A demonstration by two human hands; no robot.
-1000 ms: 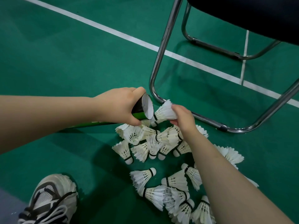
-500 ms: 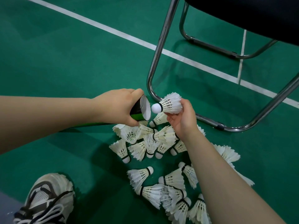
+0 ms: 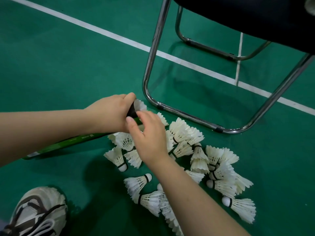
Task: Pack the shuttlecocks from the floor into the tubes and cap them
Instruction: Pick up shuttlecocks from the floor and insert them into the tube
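Observation:
My left hand (image 3: 109, 114) grips a long green tube (image 3: 68, 143) near its dark open end, with the tube slanting down toward the lower left. A white feather shuttlecock (image 3: 140, 105) sits in the tube's mouth, its skirt sticking out. My right hand (image 3: 150, 140) hovers just below the mouth with fingers loosely apart and fingertips beside the feathers, holding nothing that I can see. Several loose shuttlecocks (image 3: 184, 132) lie in a pile on the green floor under and to the right of my right arm. No cap is in view.
A chair's chrome tube frame (image 3: 150, 65) stands right behind the tube's mouth, its floor bar running to the right; the dark seat is above. My sneaker (image 3: 37, 213) is at the lower left. A white court line (image 3: 102, 32) crosses the floor.
My right hand lifted a shuttlecock from the pile, turned its cork toward the tube's mouth and put it in; the feathers now stick out and the hand has dropped just below.

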